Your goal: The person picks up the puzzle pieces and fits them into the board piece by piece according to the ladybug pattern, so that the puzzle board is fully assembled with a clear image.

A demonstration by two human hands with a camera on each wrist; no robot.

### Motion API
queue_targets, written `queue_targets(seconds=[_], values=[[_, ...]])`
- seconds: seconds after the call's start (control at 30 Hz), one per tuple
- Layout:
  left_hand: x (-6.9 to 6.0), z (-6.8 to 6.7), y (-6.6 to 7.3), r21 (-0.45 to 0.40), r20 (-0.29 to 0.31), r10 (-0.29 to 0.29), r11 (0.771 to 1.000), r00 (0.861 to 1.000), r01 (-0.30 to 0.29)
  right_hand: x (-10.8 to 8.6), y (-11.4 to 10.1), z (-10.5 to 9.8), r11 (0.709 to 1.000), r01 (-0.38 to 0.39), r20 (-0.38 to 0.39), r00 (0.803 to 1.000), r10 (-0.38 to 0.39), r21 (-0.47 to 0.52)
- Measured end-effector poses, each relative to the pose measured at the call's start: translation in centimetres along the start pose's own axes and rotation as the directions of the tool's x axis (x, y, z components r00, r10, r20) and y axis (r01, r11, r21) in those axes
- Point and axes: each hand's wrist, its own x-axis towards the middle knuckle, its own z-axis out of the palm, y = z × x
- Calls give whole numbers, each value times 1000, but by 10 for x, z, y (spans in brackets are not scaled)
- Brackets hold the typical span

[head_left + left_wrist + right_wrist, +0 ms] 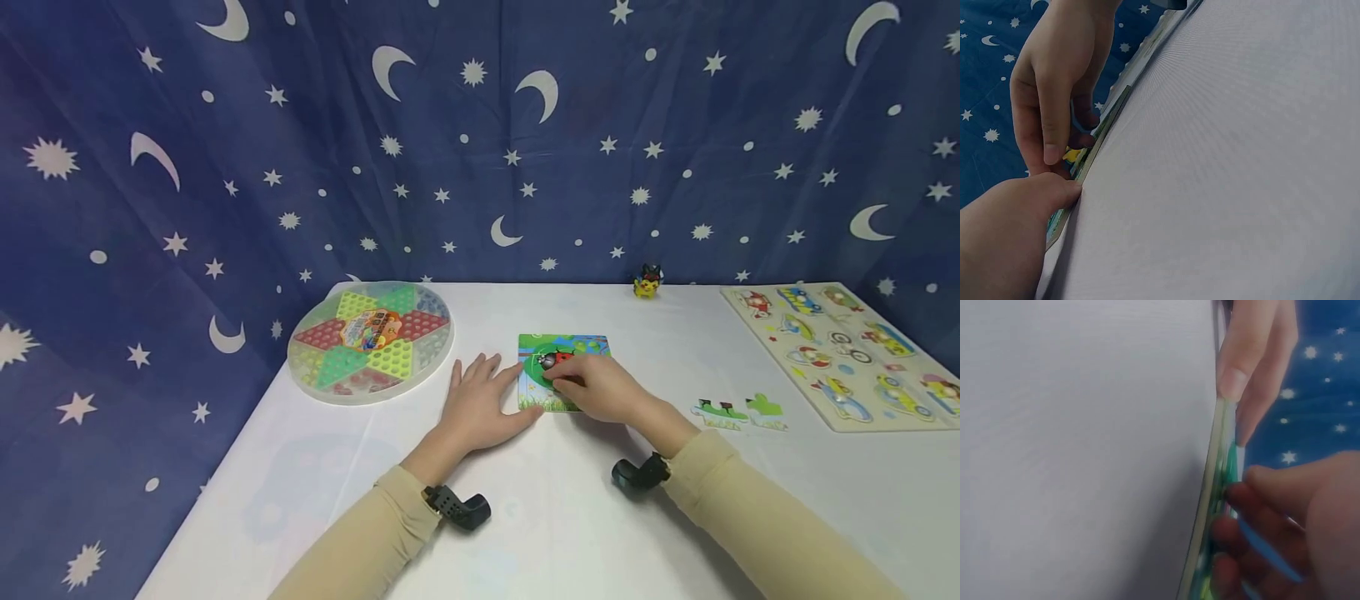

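A small square ladybug jigsaw puzzle (528, 392) lies flat in a tray on the table. My left hand (480, 404) rests at its left side, fingers spread, the thumb touching the near edge. From the right, my right hand (606, 390) reaches over the puzzle with bent fingers, covering part of the ladybug (553, 358). Its thumb and forefinger pinch a green puzzle piece (1233, 461), which stands tilted off the board in the right wrist view; the grip itself is partly hidden. Two loose puzzle pieces (765, 405) lie beyond the right wrist.
A round Chinese checkers board (367, 397) lies at the left. On the right is a large wooden vehicle puzzle board (806, 375). A small yellow and black figurine (647, 283) stands at the back edge of the white table (547, 508), before a blue starry curtain (465, 192).
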Motion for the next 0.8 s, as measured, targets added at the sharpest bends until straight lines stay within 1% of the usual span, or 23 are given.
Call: queue_targets(seconds=[0.07,0.23,0.5,0.67,0.8], values=[[0,0,0,-2,0,-5,1000,1000,5,-4,2,-2,1000,-17,-9,1000,17,19],[1,-1,1,3,3,-10,1000,1000,10,-12,8,-8,998,-54,-36,998,55,27],[0,-1,0,4,-4,-15,1000,1000,15,-25,20,-20,993,-119,-42,992,120,28],[-1,-1,1,5,9,-14,1000,1000,14,-42,33,-36,988,-147,-65,987,150,37],[-2,0,2,3,4,-15,1000,1000,15,-54,46,-48,984,-179,-79,980,180,17]])
